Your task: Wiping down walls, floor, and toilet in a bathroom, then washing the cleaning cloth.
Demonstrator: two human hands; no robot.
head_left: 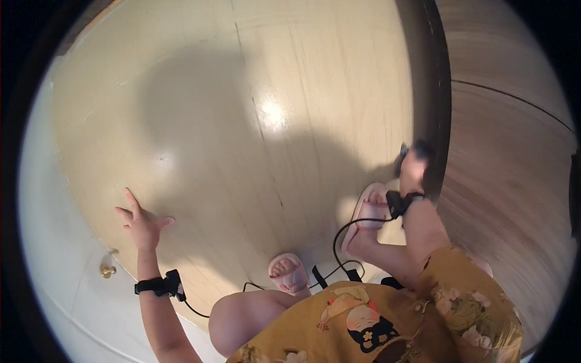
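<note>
My left hand (pixel 141 227) is open over the left part of the pale wood-grain surface (pixel 200 163). Its fingers are spread and nothing is in them; whether it touches the surface, I cannot tell. On the right, beside the dark border strip (pixel 433 91), my right hand (pixel 414 172) is closed and smeared by motion. It holds a small dark thing (pixel 422 149) that sticks out past the fingers on both sides. Its kind is too blurred to make out; it could be a bunched cloth. Each wrist wears a black strap with a small box.
My feet in pale pink slippers (pixel 289 272) stand at the near edge. A black cable (pixel 334 242) loops between them and the wrist boxes. A white panel with a brass knob (pixel 108 270) lies at the left. Beyond the dark strip is a brown wood-grain surface (pixel 502 169).
</note>
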